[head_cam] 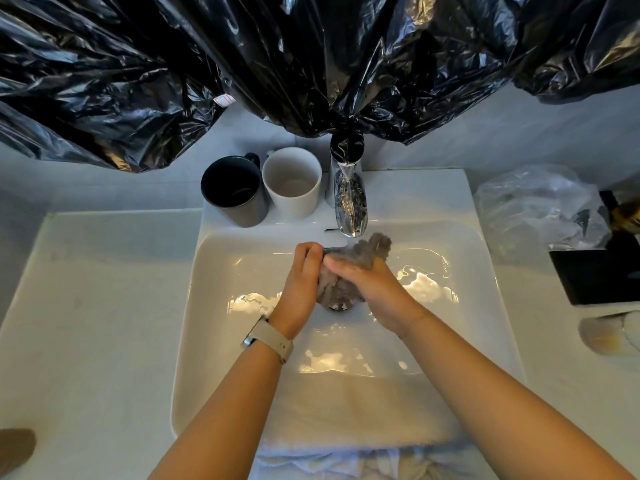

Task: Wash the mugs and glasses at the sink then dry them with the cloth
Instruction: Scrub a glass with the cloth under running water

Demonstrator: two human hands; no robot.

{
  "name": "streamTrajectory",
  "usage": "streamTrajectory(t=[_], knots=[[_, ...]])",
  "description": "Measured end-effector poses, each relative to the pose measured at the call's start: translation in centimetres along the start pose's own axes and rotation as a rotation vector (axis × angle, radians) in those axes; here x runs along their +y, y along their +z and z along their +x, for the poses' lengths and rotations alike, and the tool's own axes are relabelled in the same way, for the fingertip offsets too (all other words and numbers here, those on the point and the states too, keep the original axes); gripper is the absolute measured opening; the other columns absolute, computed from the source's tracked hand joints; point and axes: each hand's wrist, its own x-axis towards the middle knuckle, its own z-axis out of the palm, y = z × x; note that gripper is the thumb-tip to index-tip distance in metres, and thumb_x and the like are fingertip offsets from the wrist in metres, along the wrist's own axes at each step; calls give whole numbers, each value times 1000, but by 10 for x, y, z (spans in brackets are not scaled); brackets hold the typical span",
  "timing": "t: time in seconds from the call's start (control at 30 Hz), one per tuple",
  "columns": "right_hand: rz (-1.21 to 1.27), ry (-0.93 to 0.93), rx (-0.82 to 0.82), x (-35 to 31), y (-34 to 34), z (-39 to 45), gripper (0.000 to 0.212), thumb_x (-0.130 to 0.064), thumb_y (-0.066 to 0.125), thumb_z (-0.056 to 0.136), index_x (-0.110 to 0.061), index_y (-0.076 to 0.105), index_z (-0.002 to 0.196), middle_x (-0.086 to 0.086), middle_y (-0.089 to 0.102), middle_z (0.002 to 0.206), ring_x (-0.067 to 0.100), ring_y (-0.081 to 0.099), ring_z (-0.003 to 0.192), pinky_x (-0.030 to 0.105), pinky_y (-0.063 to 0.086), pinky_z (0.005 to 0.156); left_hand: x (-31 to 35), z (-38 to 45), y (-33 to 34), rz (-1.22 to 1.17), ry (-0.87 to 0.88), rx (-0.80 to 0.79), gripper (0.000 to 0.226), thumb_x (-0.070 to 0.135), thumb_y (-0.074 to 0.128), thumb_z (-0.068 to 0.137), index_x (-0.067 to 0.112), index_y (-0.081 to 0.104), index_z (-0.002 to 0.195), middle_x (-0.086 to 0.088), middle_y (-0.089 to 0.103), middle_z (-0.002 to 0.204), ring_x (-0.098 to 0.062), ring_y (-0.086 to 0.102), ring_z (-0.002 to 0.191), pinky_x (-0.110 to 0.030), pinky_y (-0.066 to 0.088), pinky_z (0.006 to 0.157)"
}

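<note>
- Both hands, left hand and right hand, have fingers curled tight round our grey, wadded wet cloth over the white ceramic sink.
- Soft, soggy, light stuff; we squeeze it anywhere.
- Its long axis runs drain-to-tap, tuft pointing at the chrome tap.
- Black mug and white mug stand upright behind, mouths up; slippery, breakable, so we'd take the handles.

Dim bluish light, warm glare on wet sink, sharp focus, wide-angle edge distortion

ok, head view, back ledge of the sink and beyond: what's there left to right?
dark mug → white mug → chrome faucet → crumpled clear plastic bag → black box
</note>
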Motion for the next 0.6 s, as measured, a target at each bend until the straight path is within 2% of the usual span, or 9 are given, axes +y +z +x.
streamTrajectory(t=[0.07, 0.13, 0.17, 0.23, 0.27, 0.33, 0.43, 0.53, 0.6], knots=[[170, 240, -44, -13, -5, 4, 36, -33, 71, 84, -6, 66, 107, 15, 72, 101, 26, 70, 96, 36, 59, 80, -6, -6, 2, 102, 217, 13, 21, 36, 37, 103, 20, 49, 108, -2, 58, 101, -20, 60, 98, -29, 53, 81], [211, 291, -67, -18, -9, 4, 38, -35, 72, 81, -8, 67, 107, 14, 72, 104, 24, 71, 94, 33, 59, 75, -11, -8, 2, 130, 278, -11, 23, 39, 36, 99, 23, 48, 111, -1, 57, 104, -15, 59, 99, -26, 52, 84], [174, 229, -69, -15, -11, 3, 38, -36, 73, 81, -10, 69, 108, 13, 73, 107, 24, 71, 98, 31, 59, 77, -12, -7, 1, 82, 233, -31, 29, 43, 35, 99, 21, 49, 113, -1, 58, 106, -15, 59, 102, -25, 52, 87], [20, 39, -69, -11, -12, -4, 31, -32, 74, 84, -16, 71, 109, 7, 74, 109, 21, 70, 104, 28, 57, 82, -2, -5, -2, -121, -4, -122, 52, 55, 29, 100, 14, 57, 118, -9, 64, 113, -21, 63, 110, -35, 53, 96], [-56, -39, -60, -9, -11, -8, 25, -27, 75, 84, -18, 72, 108, 3, 75, 108, 18, 70, 104, 26, 56, 83, 4, -3, -4, -225, -142, -182, 61, 59, 25, 101, 15, 64, 117, -9, 68, 114, -22, 65, 111, -40, 54, 97], [-101, -107, -24, -4, -8, -11, 21, -17, 75, 84, -20, 72, 105, -1, 75, 104, 13, 70, 101, 21, 55, 82, 9, 0, -4, -290, -250, -237, 65, 58, 20, 103, 24, 75, 107, -6, 74, 111, -20, 70, 106, -34, 58, 89], [-2, -33, -8, -7, -5, -9, 18, -22, 69, 89, -16, 70, 106, 6, 75, 104, 20, 70, 101, 28, 56, 83, 7, -2, 5, -90, -97, -88, 54, 52, 27, 103, 14, 64, 109, -3, 71, 104, -19, 68, 100, -30, 57, 85], [207, 283, -18, -20, -6, -7, 25, -34, 59, 94, -11, 66, 101, 13, 71, 100, 25, 68, 96, 37, 56, 80, -7, -12, 6, 192, 193, 18, 29, 48, 32, 98, 25, 49, 105, 4, 60, 94, -12, 61, 89, -27, 52, 75], [204, 336, -1, -20, -4, -8, 29, -38, 62, 92, -11, 69, 100, 12, 73, 100, 24, 70, 95, 37, 57, 83, -10, -15, 5, 185, 227, 18, 27, 45, 32, 99, 25, 48, 105, 3, 59, 95, -13, 61, 91, -30, 52, 77]])
